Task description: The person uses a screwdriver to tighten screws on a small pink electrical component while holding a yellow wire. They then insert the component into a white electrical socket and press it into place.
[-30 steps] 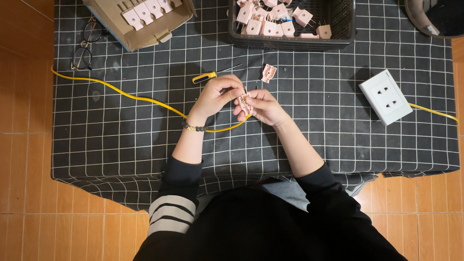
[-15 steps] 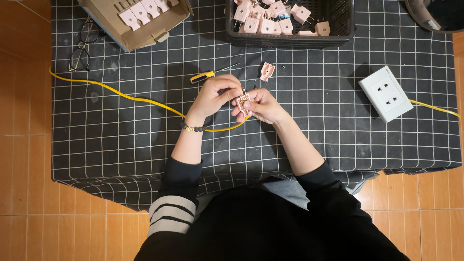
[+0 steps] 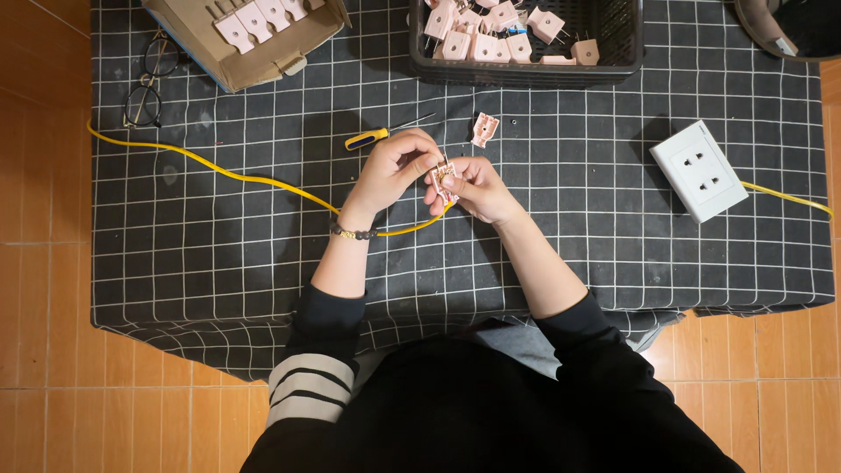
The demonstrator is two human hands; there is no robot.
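While hands (image 3: 438,175) meet — pink plug (image 3: 442,180) pinched, yellow cable (image 3: 219,171) trailing

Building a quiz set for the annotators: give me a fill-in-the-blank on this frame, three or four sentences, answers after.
1. Both hands, the left hand and the right hand, hold a small pink plug joined to a cable of ____ colour.
2. The screwdriver lying on the cloth has a yellow ____.
3. The white socket box lies to the person's ____.
4. The spare pink plug half lies just in front of the black ____.

Answers: yellow; handle; right; basket
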